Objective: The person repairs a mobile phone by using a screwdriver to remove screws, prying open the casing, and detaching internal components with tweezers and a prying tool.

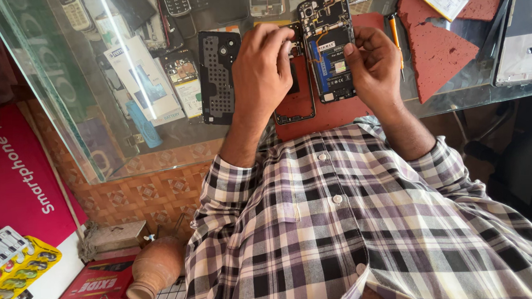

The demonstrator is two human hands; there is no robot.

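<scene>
- The glass tabletop (pixel 457 97) carried a red work mat (pixel 331 113), and the opened smartphone (pixel 328 43) lay on it, circuit side up, between both hands.
- Working well here called for steady wrists braced near the phone and small fingertip moves.
- The left hand (pixel 260 71) curled narrow, fingertips pinched at the phone's upper left edge; what it pinched I could not tell.
- The right hand (pixel 373 62) was half curled, thumb touching the phone's right edge.

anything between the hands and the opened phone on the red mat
Nothing visible. The left hand and right hand are already at the opened phone on the red mat, one on each side, fingertips at its edges.
</scene>
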